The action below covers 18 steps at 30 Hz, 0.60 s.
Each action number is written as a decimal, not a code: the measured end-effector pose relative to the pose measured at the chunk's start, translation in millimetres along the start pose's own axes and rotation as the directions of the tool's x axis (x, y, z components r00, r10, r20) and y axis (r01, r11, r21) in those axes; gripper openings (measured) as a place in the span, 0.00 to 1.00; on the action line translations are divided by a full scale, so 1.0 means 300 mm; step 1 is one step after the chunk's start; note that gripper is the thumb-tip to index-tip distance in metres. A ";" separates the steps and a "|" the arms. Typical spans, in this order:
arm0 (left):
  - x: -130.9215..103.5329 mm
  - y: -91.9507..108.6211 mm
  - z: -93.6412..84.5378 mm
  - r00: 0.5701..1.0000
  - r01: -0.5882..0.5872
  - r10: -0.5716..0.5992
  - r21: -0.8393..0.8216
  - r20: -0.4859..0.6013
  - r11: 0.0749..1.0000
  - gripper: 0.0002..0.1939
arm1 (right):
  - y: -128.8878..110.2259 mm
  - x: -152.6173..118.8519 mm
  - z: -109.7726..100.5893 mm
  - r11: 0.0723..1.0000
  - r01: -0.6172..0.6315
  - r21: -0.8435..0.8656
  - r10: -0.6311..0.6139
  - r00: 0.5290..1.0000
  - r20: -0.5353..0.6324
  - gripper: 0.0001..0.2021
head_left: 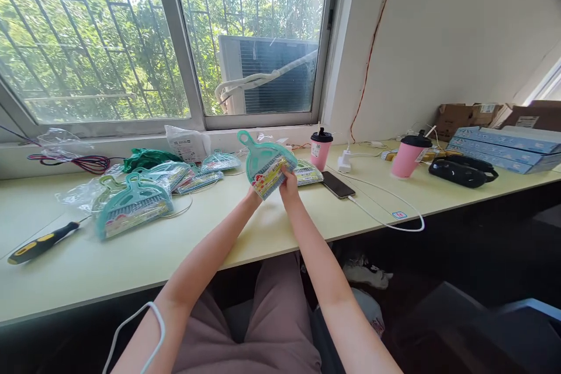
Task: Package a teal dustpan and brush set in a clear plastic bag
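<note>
A green dustpan and brush set [265, 161] with a yellow printed label is held up over the table's middle, its ringed handle pointing to the upper left. My right hand [289, 181] grips its right side near the label. My left hand [254, 194] is at its lower left edge, its fingers mostly hidden behind the set. Just behind and to the right, another packaged set [307, 173] lies on the table. Several similar sets lie at the left, the nearest being a green dustpan and brush [134, 205] in clear wrap.
A screwdriver [42, 243] lies far left. Right of my hands are a phone [338, 184] on a white cable, two pink cups [321, 152], a charger [344, 161], a black case [463, 170] and blue boxes [504, 149]. The table's edge [263, 258] crosses below my forearms.
</note>
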<state>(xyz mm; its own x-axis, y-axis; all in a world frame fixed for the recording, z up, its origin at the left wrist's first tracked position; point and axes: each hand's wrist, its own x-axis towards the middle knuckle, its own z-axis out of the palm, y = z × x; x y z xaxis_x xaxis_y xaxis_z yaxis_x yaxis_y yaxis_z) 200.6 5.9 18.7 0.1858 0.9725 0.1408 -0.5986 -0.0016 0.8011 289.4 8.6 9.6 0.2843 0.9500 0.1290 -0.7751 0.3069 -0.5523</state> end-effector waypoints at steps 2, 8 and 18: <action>-0.040 0.006 -0.034 0.997 -0.012 0.016 0.047 -0.079 0.999 0.23 | -0.006 0.012 -0.016 0.998 0.071 0.003 -0.070 0.995 -0.078 0.10; -0.173 -0.030 -0.081 0.997 -0.019 0.064 0.646 -0.046 0.763 0.17 | -0.024 0.007 -0.047 0.991 0.120 -0.057 -0.130 0.960 -0.247 0.14; -0.226 -0.073 -0.059 0.983 0.074 -0.164 0.648 0.080 0.758 0.09 | -0.032 0.023 -0.074 0.979 0.146 -0.143 -0.182 0.942 -0.283 0.13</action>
<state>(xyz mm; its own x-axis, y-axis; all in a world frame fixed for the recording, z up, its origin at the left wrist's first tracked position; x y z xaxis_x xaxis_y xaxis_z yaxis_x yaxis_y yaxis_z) 187.5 -55.8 -18.6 0.3434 0.9377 0.0532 0.0652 -0.0804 0.9946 311.1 10.8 -2.4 0.5687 0.8225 -0.0113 -0.6364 0.4312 -0.6395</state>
